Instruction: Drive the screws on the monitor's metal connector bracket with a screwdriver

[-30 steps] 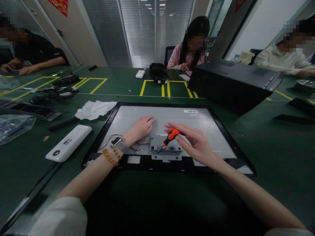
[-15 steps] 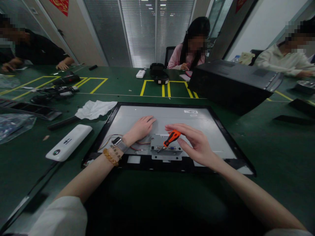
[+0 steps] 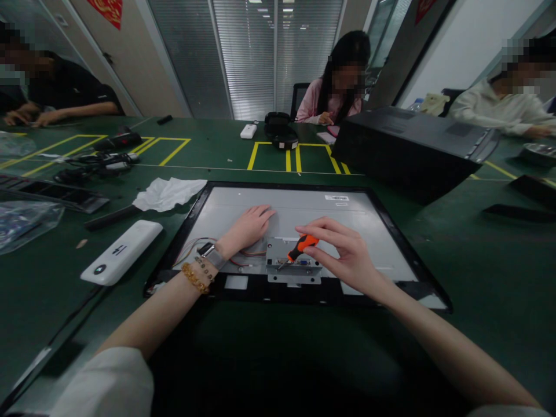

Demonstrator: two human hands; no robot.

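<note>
An opened monitor panel (image 3: 295, 205) with a black frame lies in front of me, its grey metal back facing up. My left hand (image 3: 249, 227) rests flat on that back, fingers stretched out, beside thin coloured wires (image 3: 191, 246). Near the front edge sits a metal bracket (image 3: 278, 249) with a blue video port (image 3: 304, 262). My right hand (image 3: 343, 249) pinches the handle end of an orange and black screwdriver (image 3: 299, 246) between thumb and fingers. The screwdriver leans, its tip down at the bracket's port edge; what exactly the tip touches is too small to tell.
Left of the panel lie a white power bank (image 3: 124, 252) with a cable, a crumpled white cloth (image 3: 167, 194) and black cables (image 3: 98, 165). A large black casing (image 3: 403, 150) stands at the back right. Several people sit around the green table (image 3: 243, 359).
My right hand's thumb and fingers have closed onto the screwdriver handle, which they stood apart around before. My left hand stays put. The person at far left has drawn a hand back.
</note>
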